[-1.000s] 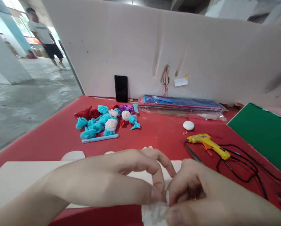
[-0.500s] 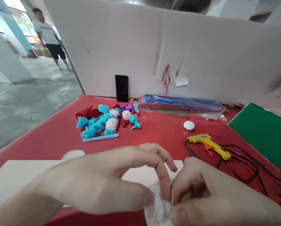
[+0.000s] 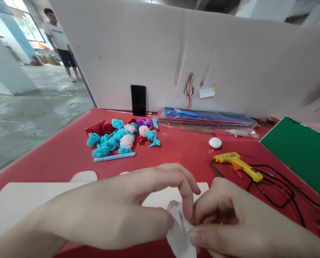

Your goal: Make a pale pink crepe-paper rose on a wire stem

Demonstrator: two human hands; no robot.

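Note:
A piece of crumpled white crepe paper point(image 3: 180, 234) is pinched between both hands low in the view, at the table's near edge. My left hand point(image 3: 127, 208) reaches in from the left, its thumb and index finger closed on the paper's upper left part. From the right, my right hand point(image 3: 227, 218) grips the paper's right side between thumb and bent fingers. Beneath and behind the hands lies a pale sheet of card point(image 3: 28, 202). Part of the paper is hidden by the fingers.
Blue, red, pink and purple paper flowers point(image 3: 110, 144) cluster at back left, beside a light blue pen point(image 3: 115, 157). A yellow glue gun point(image 3: 237, 165) with black cord lies right, near a white oval object point(image 3: 215, 143). A black phone point(image 3: 138, 100) leans on the partition.
The white paper has turned and opened out slightly between my fingers, and my right thumb has moved up and left. The person in the background has shifted a little to the right.

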